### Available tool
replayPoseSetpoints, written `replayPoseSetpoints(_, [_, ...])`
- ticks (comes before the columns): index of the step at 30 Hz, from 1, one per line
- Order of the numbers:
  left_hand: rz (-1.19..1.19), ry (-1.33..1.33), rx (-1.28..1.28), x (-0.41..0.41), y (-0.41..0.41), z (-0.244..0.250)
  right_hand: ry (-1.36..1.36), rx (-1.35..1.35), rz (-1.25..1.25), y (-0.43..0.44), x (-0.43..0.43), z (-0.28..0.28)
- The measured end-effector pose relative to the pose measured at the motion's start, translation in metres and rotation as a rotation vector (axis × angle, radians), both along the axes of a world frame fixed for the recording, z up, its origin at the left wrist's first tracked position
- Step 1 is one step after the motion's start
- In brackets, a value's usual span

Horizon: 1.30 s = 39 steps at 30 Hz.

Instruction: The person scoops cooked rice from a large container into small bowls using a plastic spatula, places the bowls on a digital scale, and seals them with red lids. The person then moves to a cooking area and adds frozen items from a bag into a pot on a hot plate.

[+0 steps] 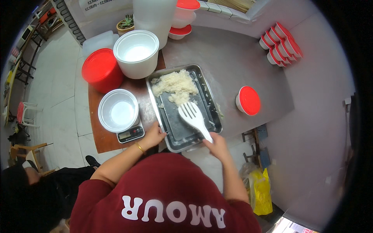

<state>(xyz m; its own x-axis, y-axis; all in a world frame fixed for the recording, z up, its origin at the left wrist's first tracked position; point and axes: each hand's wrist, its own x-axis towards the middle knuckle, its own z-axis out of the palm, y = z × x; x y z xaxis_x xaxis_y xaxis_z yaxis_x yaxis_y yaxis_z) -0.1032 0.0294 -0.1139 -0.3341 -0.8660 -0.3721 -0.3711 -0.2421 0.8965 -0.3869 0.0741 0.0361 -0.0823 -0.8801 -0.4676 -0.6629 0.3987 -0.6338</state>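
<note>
My right hand (217,145) grips the handle of a white slotted plastic serving spoon (194,117), its tines just short of the cooked rice. The heap of rice (176,84) fills the far part of a rectangular metal tray (185,123); scattered grains cling to the near part and right wall. At the tray's left near rim, my left hand (154,136) has its fingers curled against the edge. Left of it, a white round plastic bowl (119,112), which looks empty, rests on a small digital kitchen scale (131,134).
Behind the scale stand a stack of red lids (102,70) and stacked white bowls (137,58). Tall stacked translucent containers (154,20) rise behind. One red-lidded bowl (248,100) sits right on the grey tabletop (221,58), several more (281,45) by the wall. A person (43,192) is at left.
</note>
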Motion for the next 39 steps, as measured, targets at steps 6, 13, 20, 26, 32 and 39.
replayPoseSetpoints(6, [0.035, 0.015, -0.158, -0.001, 0.004, -0.006, 0.247, -0.033, 0.222, 0.021, -0.036, 0.031])
replayPoseSetpoints(13, [0.023, 0.090, -0.134, -0.008, 0.005, 0.015, 0.533, -0.170, 0.283, -0.120, 0.029, -0.022])
replayPoseSetpoints(20, [0.071, 0.023, -0.055, -0.001, 0.008, 0.004, 0.521, -0.112, 0.302, -0.076, -0.007, 0.020])
replayPoseSetpoints(26, [0.028, -0.036, -0.213, -0.001, 0.011, -0.001, 0.353, -0.196, 0.136, -0.076, -0.030, -0.039])
replayPoseSetpoints(32, [-0.075, -0.136, -0.060, -0.007, 0.002, 0.015, 0.100, -0.247, -0.011, -0.173, -0.048, -0.129])
replayPoseSetpoints(39, [-0.074, -0.008, 0.041, -0.008, 0.001, 0.011, 0.119, -0.546, 0.112, -0.173, -0.046, -0.151])
